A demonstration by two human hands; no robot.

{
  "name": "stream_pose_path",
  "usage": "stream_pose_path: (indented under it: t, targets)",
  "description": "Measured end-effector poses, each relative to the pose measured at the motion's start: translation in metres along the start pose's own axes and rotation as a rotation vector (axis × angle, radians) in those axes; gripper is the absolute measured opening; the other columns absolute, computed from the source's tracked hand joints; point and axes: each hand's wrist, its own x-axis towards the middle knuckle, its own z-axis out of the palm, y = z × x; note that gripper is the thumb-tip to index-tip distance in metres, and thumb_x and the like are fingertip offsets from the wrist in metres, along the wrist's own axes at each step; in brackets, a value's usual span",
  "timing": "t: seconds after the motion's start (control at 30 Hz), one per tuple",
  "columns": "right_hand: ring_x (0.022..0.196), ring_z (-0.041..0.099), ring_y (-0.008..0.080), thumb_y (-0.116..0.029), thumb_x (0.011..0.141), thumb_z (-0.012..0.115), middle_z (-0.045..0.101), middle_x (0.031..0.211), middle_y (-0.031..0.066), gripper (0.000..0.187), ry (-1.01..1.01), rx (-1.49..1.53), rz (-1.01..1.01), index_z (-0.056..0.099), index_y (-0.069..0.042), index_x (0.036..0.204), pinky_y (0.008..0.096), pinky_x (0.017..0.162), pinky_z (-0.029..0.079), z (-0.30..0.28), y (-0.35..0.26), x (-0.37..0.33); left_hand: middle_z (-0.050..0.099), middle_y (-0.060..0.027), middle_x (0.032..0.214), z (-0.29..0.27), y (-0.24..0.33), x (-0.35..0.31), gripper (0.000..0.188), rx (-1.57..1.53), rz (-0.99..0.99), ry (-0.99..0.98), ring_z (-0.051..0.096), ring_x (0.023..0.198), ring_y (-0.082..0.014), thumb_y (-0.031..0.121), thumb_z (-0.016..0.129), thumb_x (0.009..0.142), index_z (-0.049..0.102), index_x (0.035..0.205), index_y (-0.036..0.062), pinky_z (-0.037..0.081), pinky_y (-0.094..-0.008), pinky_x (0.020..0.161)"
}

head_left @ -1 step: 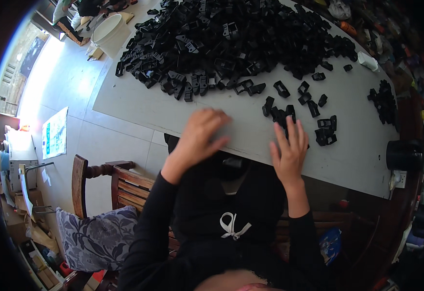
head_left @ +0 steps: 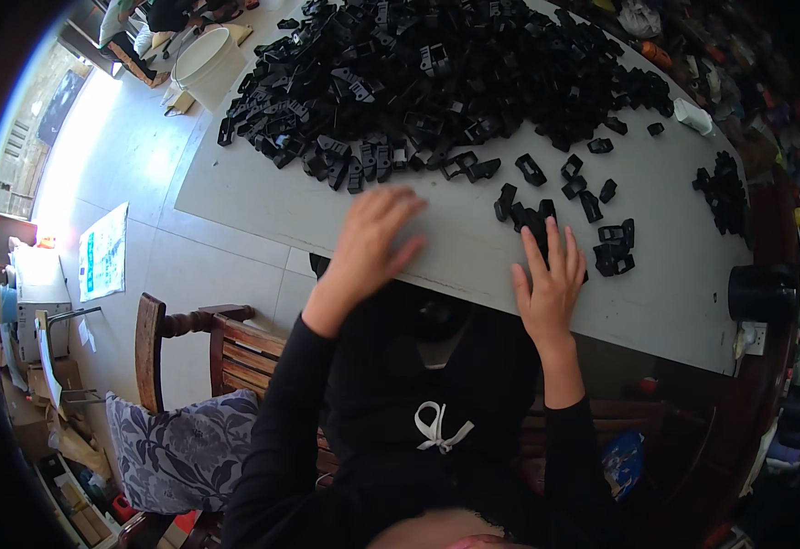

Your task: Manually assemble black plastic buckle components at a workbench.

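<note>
My left hand (head_left: 374, 236) hovers over the near edge of the grey table (head_left: 263, 201), its fingers apart, slightly blurred and holding nothing. Farther right, my right hand (head_left: 551, 284) has its fingers stretched out, with the fingertips at a loose cluster of small black plastic parts (head_left: 530, 216). Some of that cluster is hidden behind the fingers. Beyond both hands spreads a large heap of the same black parts (head_left: 418, 87). Just right of my right hand lie a few more black parts (head_left: 614, 247). Below the table edge, between my hands, is a dark shape (head_left: 436, 317) I cannot make out.
A smaller pile of black parts (head_left: 722, 194) lies near the table's right edge, above a black cylindrical container (head_left: 764, 293). A white crumpled item (head_left: 692, 117) sits at the far right. On the left are a pale bucket (head_left: 208, 62), a wooden chair (head_left: 235, 352) and a patterned cushion (head_left: 185, 448).
My left hand has shifted slightly away from me and to the left. My right hand has moved slightly to the right. The dark shape below the table edge sits a little lower.
</note>
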Motion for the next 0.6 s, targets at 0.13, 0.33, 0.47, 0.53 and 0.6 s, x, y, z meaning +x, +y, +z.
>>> stream_pose_path:
  t: [0.13, 0.33, 0.47, 0.53, 0.6]
  targets:
    - [0.140, 0.035, 0.0326, -0.026, 0.092, 0.062, 0.041, 0.152, 0.0119, 0.051, -0.078, -0.052, 0.041, 0.051, -0.019, 0.142, 0.0569, 0.113, 0.023, 0.006, -0.001, 0.014, 0.055, -0.0139, 0.132, 0.019, -0.055, 0.036, 0.050, 0.300, -0.108, 0.104, 0.050, 0.122, -0.0326, 0.028, 0.071, 0.084, 0.058, 0.127, 0.0057, 0.040, -0.0419, 0.103]
    - [0.135, 0.042, 0.0309, -0.027, 0.092, 0.063, 0.045, 0.148, 0.0136, 0.054, -0.055, -0.052, 0.137, 0.049, -0.024, 0.144, 0.0517, 0.112, 0.026, 0.008, 0.016, 0.022, 0.052, -0.0145, 0.140, 0.028, -0.059, 0.035, 0.059, 0.393, -0.137, 0.036, 0.046, 0.130, -0.0317, 0.036, 0.067, 0.087, 0.052, 0.135, 0.0033, 0.038, -0.0411, 0.106]
    - [0.134, 0.043, 0.0315, -0.026, 0.092, 0.063, 0.047, 0.146, 0.0139, 0.053, -0.023, -0.061, 0.182, 0.051, -0.023, 0.143, 0.0505, 0.111, 0.027, 0.010, 0.018, 0.024, 0.052, -0.0140, 0.140, 0.027, -0.023, 0.015, 0.062, 0.293, -0.053, -0.064, 0.045, 0.132, -0.0314, 0.035, 0.069, 0.085, 0.052, 0.136, 0.0037, 0.039, -0.0404, 0.105]
    - [0.134, 0.043, 0.0317, -0.025, 0.091, 0.064, 0.047, 0.146, 0.0139, 0.052, 0.003, -0.077, 0.197, 0.053, -0.020, 0.141, 0.0508, 0.111, 0.027, 0.011, 0.020, 0.023, 0.052, -0.0136, 0.140, 0.030, -0.001, 0.013, 0.062, 0.230, -0.012, -0.097, 0.046, 0.131, -0.0311, 0.035, 0.070, 0.084, 0.053, 0.136, 0.0041, 0.040, -0.0403, 0.105]
    - [0.135, 0.042, 0.0326, -0.025, 0.090, 0.065, 0.048, 0.145, 0.0137, 0.049, 0.140, -0.062, 0.169, 0.056, -0.015, 0.137, 0.0526, 0.111, 0.026, 0.010, 0.019, 0.025, 0.052, -0.0129, 0.140, 0.038, 0.015, 0.014, 0.063, 0.157, 0.080, -0.161, 0.046, 0.131, -0.0304, 0.036, 0.070, 0.083, 0.053, 0.135, 0.0044, 0.040, -0.0404, 0.104]
